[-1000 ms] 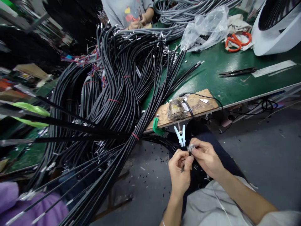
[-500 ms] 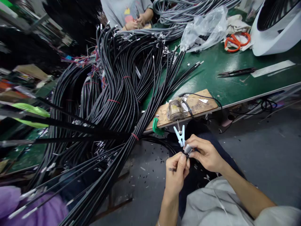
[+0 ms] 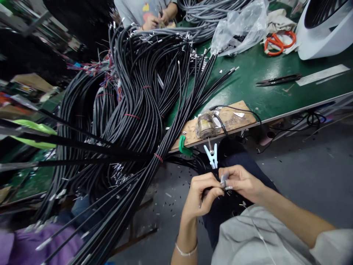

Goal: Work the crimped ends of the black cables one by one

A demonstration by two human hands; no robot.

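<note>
My left hand (image 3: 199, 192) is closed in a pinch on a black cable, with a short stretch of the cable (image 3: 201, 201) showing between thumb and palm. My right hand (image 3: 244, 183) meets it fingertip to fingertip, pinching a small silvery, foil-like piece (image 3: 224, 179) at the cable's end. Motion blurs this piece, and the fingers hide part of the cable end. Just beyond my hands, a light-blue clothespin (image 3: 211, 156) is fixed on the shaft of a small tape-wrapped motor (image 3: 206, 125). Both hands are above my lap.
The motor sits on a wooden board (image 3: 242, 117) with a green clamp (image 3: 184, 145). Bundled black cables (image 3: 140, 99) spread over the green table (image 3: 275, 95) at left. Orange-handled scissors (image 3: 278, 43), pliers (image 3: 278, 80) and a white fan (image 3: 325, 36) are at right. Across the table, another person's hands (image 3: 156, 22) work.
My left hand has turned and its fingers now lie more level. The right hand has dropped slightly and shifted right, with the silvery piece now lower. The camera view has shifted a little.
</note>
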